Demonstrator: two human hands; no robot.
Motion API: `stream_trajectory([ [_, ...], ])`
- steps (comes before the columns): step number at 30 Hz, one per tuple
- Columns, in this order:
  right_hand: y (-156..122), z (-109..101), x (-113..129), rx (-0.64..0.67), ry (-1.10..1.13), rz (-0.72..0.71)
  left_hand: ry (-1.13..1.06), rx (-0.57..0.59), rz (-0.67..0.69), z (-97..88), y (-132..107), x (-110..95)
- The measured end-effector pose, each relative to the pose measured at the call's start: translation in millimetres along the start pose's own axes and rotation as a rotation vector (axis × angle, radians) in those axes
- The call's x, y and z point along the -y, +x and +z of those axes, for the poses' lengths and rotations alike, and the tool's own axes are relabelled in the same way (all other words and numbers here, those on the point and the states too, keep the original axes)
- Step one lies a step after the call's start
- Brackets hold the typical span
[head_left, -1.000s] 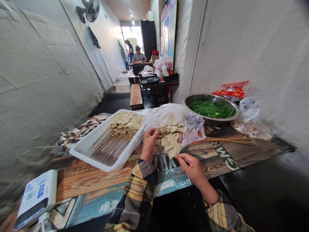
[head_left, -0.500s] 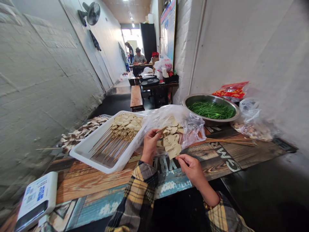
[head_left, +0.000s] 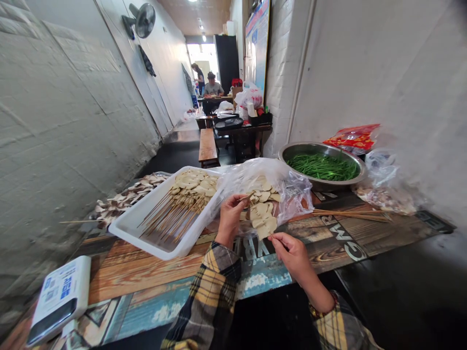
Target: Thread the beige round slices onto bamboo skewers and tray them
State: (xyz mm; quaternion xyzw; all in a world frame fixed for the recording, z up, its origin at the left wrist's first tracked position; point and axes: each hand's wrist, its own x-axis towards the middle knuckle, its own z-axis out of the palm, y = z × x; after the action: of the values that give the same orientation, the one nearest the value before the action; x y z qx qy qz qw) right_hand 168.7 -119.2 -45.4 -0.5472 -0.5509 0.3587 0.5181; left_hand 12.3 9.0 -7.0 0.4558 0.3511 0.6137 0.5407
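My right hand (head_left: 292, 252) pinches the bare end of a thin wooden skewer (head_left: 270, 235). Several flat, pale beige food slices (head_left: 263, 221) are threaded on it; their exact kind is unclear. My left hand (head_left: 229, 218) is closed on one thin slice (head_left: 248, 196), held edge-on just left of the loaded skewer. Behind both hands, a clear plastic bag (head_left: 295, 187) lies open with more loose slices (head_left: 265, 193) in its mouth. To the left, a white tray (head_left: 148, 248) contains rows of filled skewers (head_left: 178, 209), their bare ends toward me.
A steel bowl (head_left: 323, 183) of cut green stalks stands at the back right, beside a knotted plastic bag (head_left: 383, 170). Loose skewers (head_left: 350, 214) lie below it. Brownish slices (head_left: 127, 197) pile up beyond the tray. A white device (head_left: 60, 296) sits front left. Two people are far back.
The whole view has shifted slightly, so everything appears a little further right. Both hands keep their holds on the slice and the skewer, with barely any movement between them.
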Motion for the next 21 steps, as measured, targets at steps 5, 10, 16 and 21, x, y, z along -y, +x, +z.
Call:
stream_trajectory([
  [5, -0.1, -0.6, -1.4, 0.012, 0.002, -0.001, -0.007, 0.0, -0.02, 0.5, -1.3, -1.5],
  [10, 0.3, -0.5, -2.1, 0.019, -0.019, -0.002, 0.026, -0.01, 0.007, 0.1, -0.3, -1.1],
  [16, 1.7, -0.1, -1.0, 0.017, -0.019, -0.006, 0.068, 0.009, 0.003, 0.4, -1.3, -2.4],
  [21, 1.7, 0.7, -3.9, 0.007, -0.008, 0.014, 0.096, 0.047, -0.022, -0.7, -0.8, -1.1],
])
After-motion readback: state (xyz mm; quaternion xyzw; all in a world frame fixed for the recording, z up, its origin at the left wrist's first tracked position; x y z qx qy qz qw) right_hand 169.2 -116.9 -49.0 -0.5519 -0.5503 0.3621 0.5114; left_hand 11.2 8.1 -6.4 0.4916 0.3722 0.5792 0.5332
